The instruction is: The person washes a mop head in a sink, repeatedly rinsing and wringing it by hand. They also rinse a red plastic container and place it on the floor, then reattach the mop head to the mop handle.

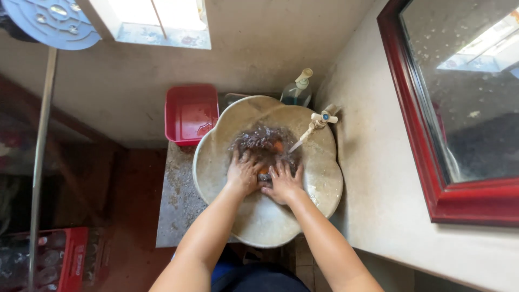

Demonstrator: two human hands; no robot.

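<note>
Head view, looking straight down into a pale stone washbasin with a scalloped, flower-shaped rim (324, 186). Basin set on a speckled grey stone counter (175, 208), hard against a beige plastered wall (378, 178).

Small orange object (277, 146) at the basin's centre, mostly buried under dark, churned water and splash; a second orange patch visible lower down, between the two hands. Shape too broken up by water to give a long axis or a pointing direction; cannot tell. Position: mid-bowl, just above the fingertips, under the stream.

Left hand (243, 173) palm down in the bowl, fingers spread and slightly curled, tips reaching into the dark water. Right hand (283, 183) alongside, also palm down, fingers splayed, tips at the lower orange patch. Hands side by side, inner edges touching or very nearly so. Neither visibly clamped around anything; whether the fingers actually grip the orange object under the water cannot be told. Both forearms bare, entering from the bottom edge.

Cream-coloured tap with a cross handle and blue centre cap (320, 121) coming off the wall at the basin's upper right, thin stream running diagonally down towards the hands.

Clear pump bottle of bluish liquid (298, 89) behind the rim, near the tap. Red square plastic tub (190, 112) left of the basin, on the counter's far end. Red-framed mirror (427, 162) on the wall to the right. Red bottle crate (70, 257) on the floor, lower left.
</note>
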